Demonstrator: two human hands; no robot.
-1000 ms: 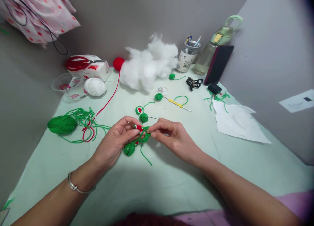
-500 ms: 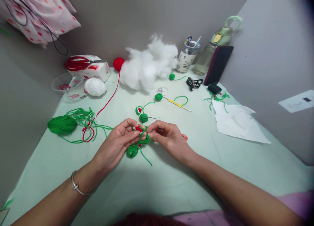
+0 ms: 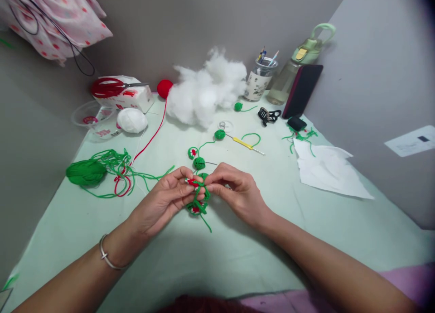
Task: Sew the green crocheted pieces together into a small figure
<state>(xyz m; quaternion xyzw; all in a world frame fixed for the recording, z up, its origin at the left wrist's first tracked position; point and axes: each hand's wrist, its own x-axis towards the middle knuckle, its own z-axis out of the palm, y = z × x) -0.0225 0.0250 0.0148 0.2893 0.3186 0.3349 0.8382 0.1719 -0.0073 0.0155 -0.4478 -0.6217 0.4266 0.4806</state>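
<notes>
My left hand [image 3: 170, 195] pinches a small red and green crochet piece [image 3: 192, 182] between thumb and fingers. Close on its right, my right hand [image 3: 234, 190] has thumb and forefinger pressed together at the green yarn of the same piece. Below the fingertips hangs another red and green crochet piece [image 3: 197, 209], with a loose green tail. Just beyond the hands lie a green crochet ball [image 3: 199, 163], a small red and green piece [image 3: 192, 153] and another green ball [image 3: 219, 134]. A crochet hook with a yellow handle [image 3: 243, 143] rests behind my right hand.
Green yarn [image 3: 86, 172] lies at the left, near white yarn [image 3: 132, 120] and red scissors [image 3: 108, 87] on a packet. White stuffing [image 3: 205, 93] is at the back. A pen cup [image 3: 257, 82], bottle [image 3: 282, 82], phone [image 3: 303, 91] and white paper [image 3: 326, 168] stand or lie rightward.
The hanging crochet pieces have shifted right and turned, now showing red below the fingertips. My right hand has moved slightly, and the orange item beside it is now hidden.
</notes>
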